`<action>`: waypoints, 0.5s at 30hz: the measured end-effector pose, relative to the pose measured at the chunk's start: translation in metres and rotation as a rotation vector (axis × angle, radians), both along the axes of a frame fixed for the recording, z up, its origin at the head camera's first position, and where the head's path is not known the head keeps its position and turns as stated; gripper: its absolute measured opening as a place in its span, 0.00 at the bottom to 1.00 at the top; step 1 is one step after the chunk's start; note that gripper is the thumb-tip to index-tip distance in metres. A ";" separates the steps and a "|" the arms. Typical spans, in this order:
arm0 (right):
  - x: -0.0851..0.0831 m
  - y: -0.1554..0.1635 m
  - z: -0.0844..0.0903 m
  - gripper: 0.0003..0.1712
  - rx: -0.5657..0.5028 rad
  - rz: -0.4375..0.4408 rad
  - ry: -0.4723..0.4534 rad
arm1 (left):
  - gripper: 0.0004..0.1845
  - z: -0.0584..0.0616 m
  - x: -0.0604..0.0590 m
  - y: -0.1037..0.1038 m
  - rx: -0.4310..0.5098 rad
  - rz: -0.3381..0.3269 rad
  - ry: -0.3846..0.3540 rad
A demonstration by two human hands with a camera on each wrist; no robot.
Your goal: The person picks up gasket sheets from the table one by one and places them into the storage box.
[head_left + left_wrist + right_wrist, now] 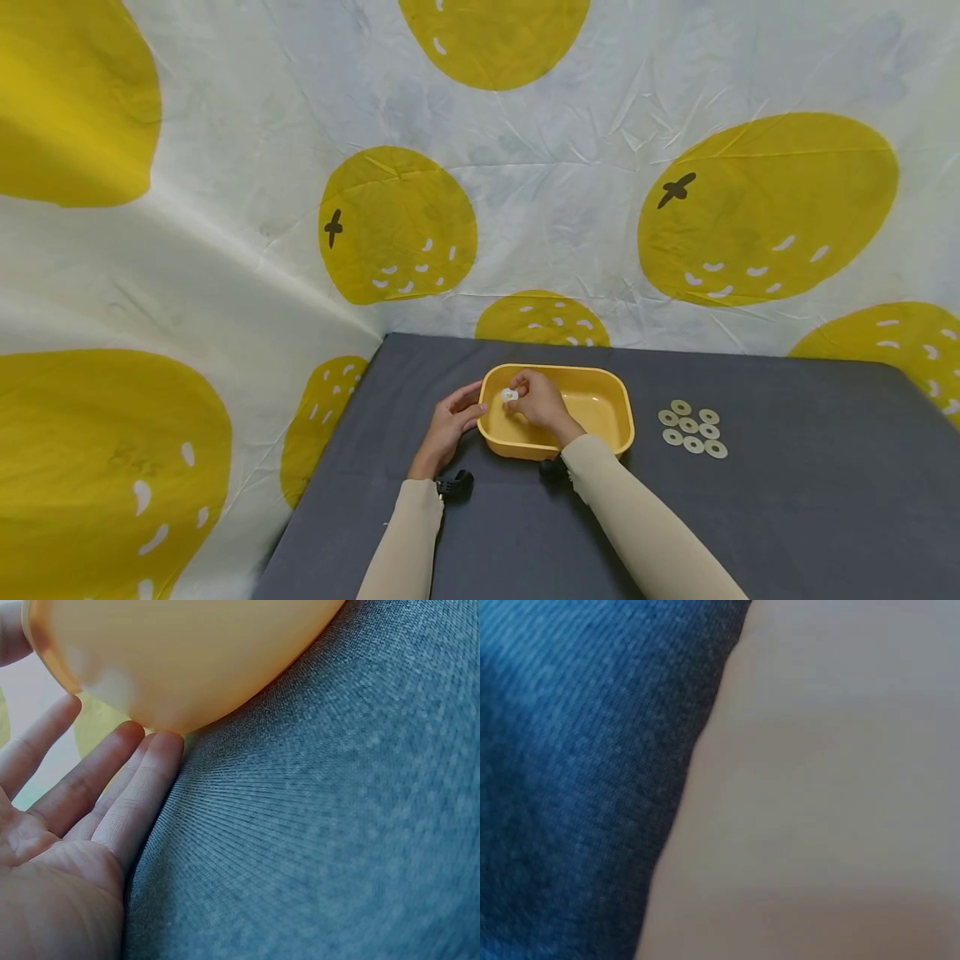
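Observation:
A yellow plastic tub (597,379) stands on the dark cloth. My left hand (449,425) is at its left end, the thumb tip at the rim. In the left wrist view, the fairly straight fingers (142,799) touch the tub's rounded outer wall (187,652). Inside the tub's left half, my right hand (542,404) pinches a small whitish ring (509,395) between thumb and fingers, above the tub floor. Only a pale sleeve (817,787) and cloth show in the right wrist view.
Several flat, pale washers (688,426) lie grouped on the dark cloth (810,467) to the right of the tub. Behind the table hangs a white sheet (547,208) with large yellow fruit shapes, and it continues along the left side.

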State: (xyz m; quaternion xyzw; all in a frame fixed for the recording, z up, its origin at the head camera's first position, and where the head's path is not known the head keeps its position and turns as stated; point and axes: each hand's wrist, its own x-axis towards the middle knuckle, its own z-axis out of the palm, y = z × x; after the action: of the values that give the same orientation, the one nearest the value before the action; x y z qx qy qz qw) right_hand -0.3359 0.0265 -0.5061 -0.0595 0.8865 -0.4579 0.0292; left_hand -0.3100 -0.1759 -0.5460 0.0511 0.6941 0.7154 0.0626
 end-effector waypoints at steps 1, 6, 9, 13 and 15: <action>0.000 0.000 0.000 0.18 0.001 -0.002 -0.004 | 0.29 0.000 0.000 0.000 -0.001 0.001 0.000; 0.000 -0.001 0.001 0.19 0.005 -0.012 -0.028 | 0.29 0.000 0.001 0.000 -0.007 0.005 0.003; 0.000 -0.001 0.001 0.19 0.015 -0.013 -0.033 | 0.28 0.001 0.001 0.000 -0.006 0.009 0.002; -0.001 0.000 0.001 0.18 0.063 -0.011 -0.042 | 0.29 0.000 0.001 0.000 -0.008 0.005 0.005; -0.001 0.000 0.001 0.17 0.085 -0.012 -0.049 | 0.29 0.001 0.001 0.000 -0.009 0.001 0.006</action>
State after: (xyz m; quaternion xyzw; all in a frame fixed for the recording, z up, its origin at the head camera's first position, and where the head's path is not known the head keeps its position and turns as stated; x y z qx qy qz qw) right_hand -0.3367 0.0268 -0.5048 -0.0415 0.9045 -0.4214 0.0505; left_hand -0.3089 -0.1764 -0.5454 0.0528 0.6975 0.7120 0.0603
